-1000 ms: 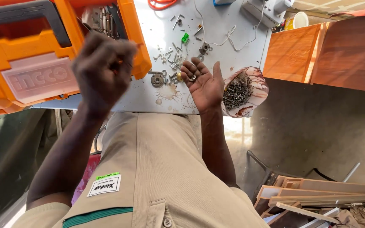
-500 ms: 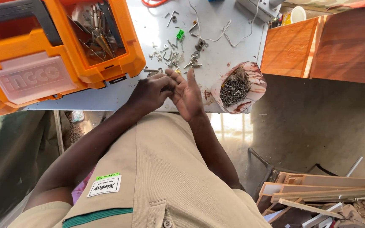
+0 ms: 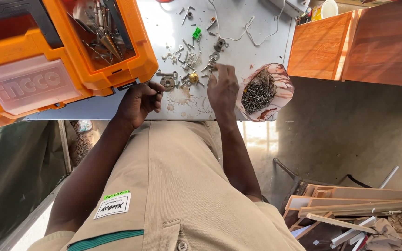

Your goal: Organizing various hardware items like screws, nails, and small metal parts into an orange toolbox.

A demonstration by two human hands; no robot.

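My left hand [image 3: 138, 103] rests at the near edge of the white table [image 3: 238, 28], fingers curled around a small dark metal part at its fingertips. Just beyond it lies a round metal washer [image 3: 167, 82]. My right hand [image 3: 223, 88] reaches forward palm down, and its fingertips touch a scatter of loose screws, nuts and washers [image 3: 189, 58]. A small brass fitting [image 3: 193, 77] lies between my two hands. A green plastic piece [image 3: 196, 33] sits farther back.
An open orange tool case [image 3: 117, 69] with drill bits fills the table's left. A torn bag of nails [image 3: 261, 90] sits by my right hand. A white cord [image 3: 238, 35] lies at the back. Wooden panels [image 3: 340, 44] stand to the right, and wood offcuts [image 3: 350, 204] lie on the floor.
My hands, held together over the table edge half a second ago, have separated. The left stayed near the edge. The right moved forward into the loose hardware.
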